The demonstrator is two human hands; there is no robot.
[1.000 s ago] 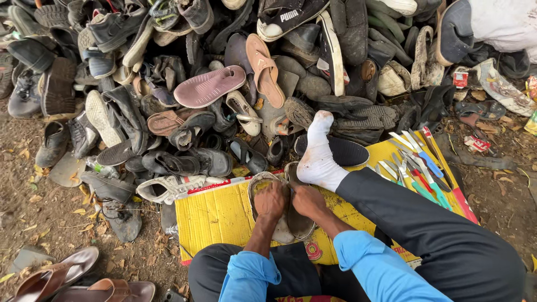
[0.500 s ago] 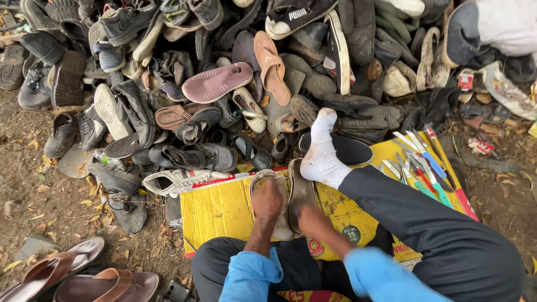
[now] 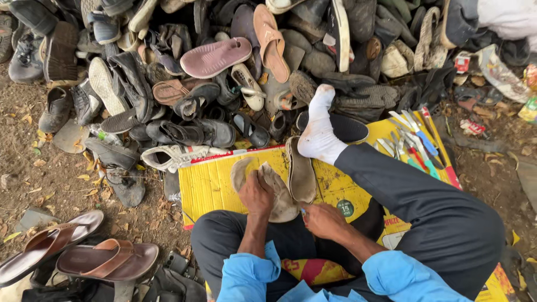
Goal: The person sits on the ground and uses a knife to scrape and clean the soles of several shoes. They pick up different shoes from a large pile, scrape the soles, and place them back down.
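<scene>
- Both hands work low in the head view: the left hand (image 3: 255,193) lies palm-down, fingers spread, pressing a worn grey insole (image 3: 272,190) onto the yellow mat (image 3: 210,182); it pins the insole rather than closing around it.
- At 3 o'clock of it, the right hand (image 3: 324,220) is curled shut at the insole's lower edge; whatever it pinches is too small to make out.
- A dark shoe sole (image 3: 301,169) lies just beside the insole at 1 o'clock, touching the white-socked foot (image 3: 320,131).
- Coloured-handled tools (image 3: 414,142) lie on the mat at 2 o'clock, beyond the dark trouser leg (image 3: 425,207), which covers much of the mat.
- A heap of old shoes (image 3: 224,67) fills 12 o'clock; brown sandals (image 3: 84,254) rest at 8 o'clock, cut off by the edge.
</scene>
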